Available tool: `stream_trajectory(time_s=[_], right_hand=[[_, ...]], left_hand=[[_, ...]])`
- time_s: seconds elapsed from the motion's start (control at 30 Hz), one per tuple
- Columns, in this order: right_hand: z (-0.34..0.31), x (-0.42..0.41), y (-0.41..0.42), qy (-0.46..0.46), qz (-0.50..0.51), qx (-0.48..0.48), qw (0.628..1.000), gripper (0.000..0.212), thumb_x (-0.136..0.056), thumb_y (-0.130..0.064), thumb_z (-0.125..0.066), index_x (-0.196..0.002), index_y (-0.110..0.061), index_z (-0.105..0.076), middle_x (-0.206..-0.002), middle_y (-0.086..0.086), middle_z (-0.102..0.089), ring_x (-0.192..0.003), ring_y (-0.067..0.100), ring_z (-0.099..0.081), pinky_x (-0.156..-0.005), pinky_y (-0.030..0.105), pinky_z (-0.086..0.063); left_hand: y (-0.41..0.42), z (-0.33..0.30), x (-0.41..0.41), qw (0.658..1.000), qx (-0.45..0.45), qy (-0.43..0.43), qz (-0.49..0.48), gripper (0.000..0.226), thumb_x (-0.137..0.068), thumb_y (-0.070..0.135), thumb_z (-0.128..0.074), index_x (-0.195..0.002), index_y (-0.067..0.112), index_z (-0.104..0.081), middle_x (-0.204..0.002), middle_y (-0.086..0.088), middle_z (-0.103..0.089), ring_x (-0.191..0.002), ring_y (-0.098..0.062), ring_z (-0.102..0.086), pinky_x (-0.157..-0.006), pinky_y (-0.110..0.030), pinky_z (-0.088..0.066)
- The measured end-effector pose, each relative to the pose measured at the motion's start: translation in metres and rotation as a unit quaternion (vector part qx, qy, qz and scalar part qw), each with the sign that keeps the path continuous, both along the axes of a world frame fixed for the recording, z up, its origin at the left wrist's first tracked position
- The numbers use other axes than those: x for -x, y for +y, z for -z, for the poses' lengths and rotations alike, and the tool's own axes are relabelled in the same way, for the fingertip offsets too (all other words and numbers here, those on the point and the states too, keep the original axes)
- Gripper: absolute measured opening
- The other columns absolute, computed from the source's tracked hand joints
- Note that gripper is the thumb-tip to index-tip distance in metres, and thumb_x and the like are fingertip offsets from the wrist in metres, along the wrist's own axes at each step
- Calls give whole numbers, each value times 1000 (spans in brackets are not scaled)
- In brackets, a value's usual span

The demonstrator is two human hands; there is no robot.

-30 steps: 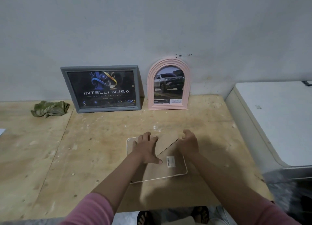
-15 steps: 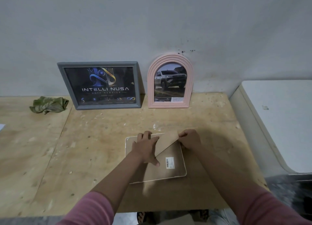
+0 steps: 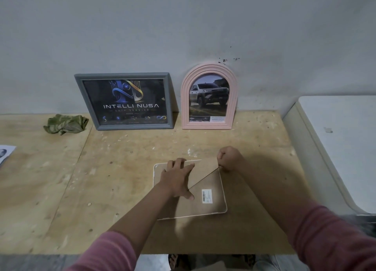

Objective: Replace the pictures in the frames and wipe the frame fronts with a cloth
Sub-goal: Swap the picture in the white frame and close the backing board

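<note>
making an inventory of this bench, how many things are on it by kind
Picture frames: 3 (grey frame, pink arched frame, and a white frame lying face down under the left hand and right hand)
Cloths: 1 (green cloth)
Loose printed sheets: 1 (paper at the left edge, partly cut off)
Total: 5
</note>
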State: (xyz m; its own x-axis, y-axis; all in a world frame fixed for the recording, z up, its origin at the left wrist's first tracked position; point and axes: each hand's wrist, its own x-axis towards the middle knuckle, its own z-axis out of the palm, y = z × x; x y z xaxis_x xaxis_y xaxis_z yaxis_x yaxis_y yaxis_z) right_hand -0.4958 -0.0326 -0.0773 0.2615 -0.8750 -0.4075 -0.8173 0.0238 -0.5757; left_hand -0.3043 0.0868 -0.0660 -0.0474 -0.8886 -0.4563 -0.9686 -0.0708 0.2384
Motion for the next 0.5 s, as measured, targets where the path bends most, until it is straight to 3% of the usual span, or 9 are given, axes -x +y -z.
stream_trajectory(time_s=[0.2, 0.33, 0.4, 0.5], right_hand=[[3, 1, 8, 16, -21, 21, 999, 14, -80, -8, -51, -70, -16, -54, -89, 9, -66, -84, 27, -60, -68, 23, -41], [0, 3, 12, -51, 24, -55, 997, 10, -73, -5, -59, -76, -13, -63, -71, 5, -64, -60, 17, -60, -55, 20, -47], [2, 7, 15, -80, 55, -91, 991, 16, -65, -3, -70, -79, -11, -66, -71, 6, -66, -61, 18, -62, -59, 28, -55], [7, 7, 27, -71, 118, -49, 989, 14, -61, -6, -75, -66, -13, -64, -74, 6, -68, -69, 23, -66, -68, 35, -58]], left_hand=[[0, 5, -1, 1000, 3, 5, 0, 113, -52, 51, -84, -146, 35, -23, -149, -1, -17, -132, -31, -18, -105, -54, -33], [1, 9, -1, 998, 26, 40, -37, 102, -59, 50, -80, -145, 35, -27, -149, 2, -21, -132, -29, -18, -107, -55, -30], [2, 11, 1, 995, 51, 61, -58, 92, -63, 50, -76, -142, 36, -31, -149, 4, -23, -132, -28, -19, -107, -55, -30], [5, 15, 4, 993, 76, 60, -64, 83, -68, 50, -70, -141, 37, -33, -151, 4, -23, -134, -29, -19, -108, -54, -28]])
